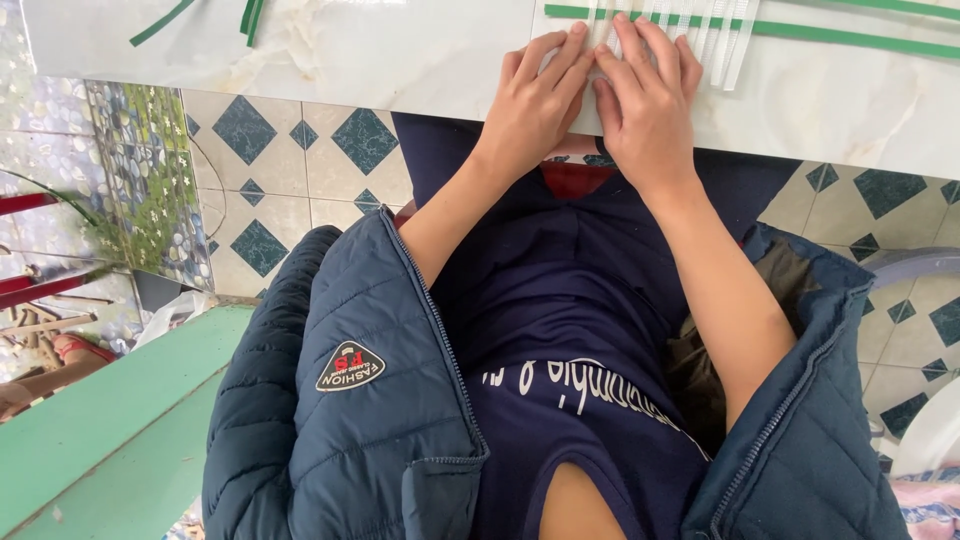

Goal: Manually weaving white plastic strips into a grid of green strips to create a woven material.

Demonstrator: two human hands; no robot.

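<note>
Both my hands rest side by side on the near edge of a pale marble-patterned table [400,60]. My left hand [535,100] and my right hand [645,105] press with fingers stretched flat onto a set of white plastic strips [722,45]. The strips lie in parallel and cross a long green strip [850,38] that runs along the tabletop. My fingertips cover the strips' left ends, so what lies under them is hidden. My dark blue shirt and open quilted jacket [350,400] fill the lower view.
More loose green strips [250,15] lie at the table's far left. A green bench [100,420] stands at lower left on a floor of white and blue tiles [300,170]. A pale plastic chair edge [915,265] shows at right.
</note>
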